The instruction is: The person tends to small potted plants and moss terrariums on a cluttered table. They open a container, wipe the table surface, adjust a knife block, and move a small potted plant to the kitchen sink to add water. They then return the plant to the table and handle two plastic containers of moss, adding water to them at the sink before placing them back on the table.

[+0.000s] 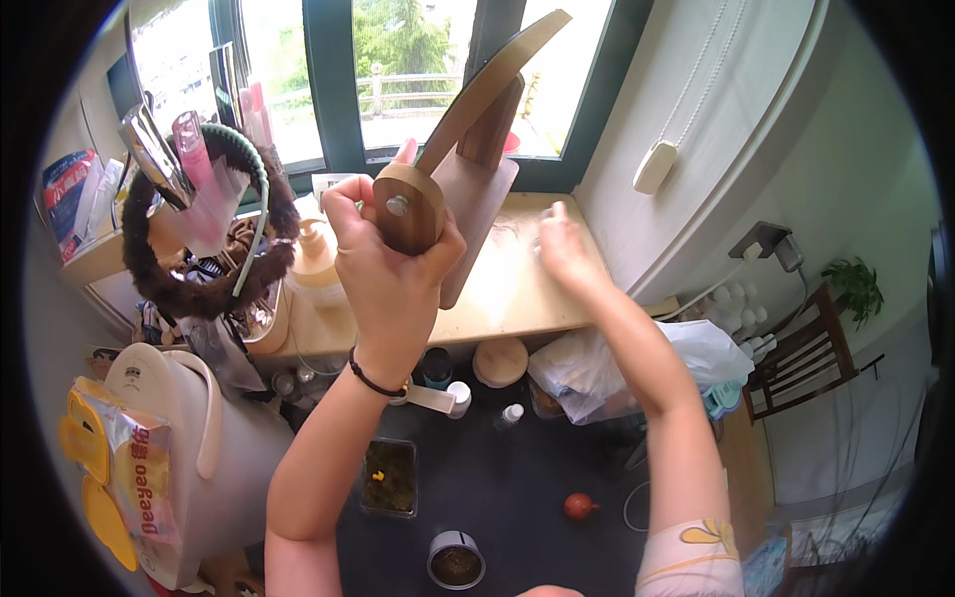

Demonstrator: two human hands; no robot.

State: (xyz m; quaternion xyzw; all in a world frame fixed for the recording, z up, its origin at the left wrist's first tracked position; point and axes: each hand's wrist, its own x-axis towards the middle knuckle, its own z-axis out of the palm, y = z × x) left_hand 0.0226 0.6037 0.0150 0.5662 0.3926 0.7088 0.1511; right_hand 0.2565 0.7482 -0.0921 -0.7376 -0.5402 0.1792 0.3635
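My left hand [392,276] holds a wooden stand [477,216] up off the windowsill shelf, fingers around its rounded wooden end piece with a metal screw. A curved wooden strip and a flat board belong to the raised piece. To the right, my right hand [563,242] is low over the pale wooden shelf [515,298], blurred, near some dark strands on the surface; something whitish shows at its fingers, too blurred to name. A pump bottle [317,257] stands just left of my left hand.
At left, a fluffy brown headband [134,231] hangs around cosmetics above an organizer. Below the shelf are a round wooden-looking lid [501,362], a white plastic bag [694,351], a small white-capped bottle [512,415], a clear tray [389,477], a cup [456,560] and a red round object [578,507].
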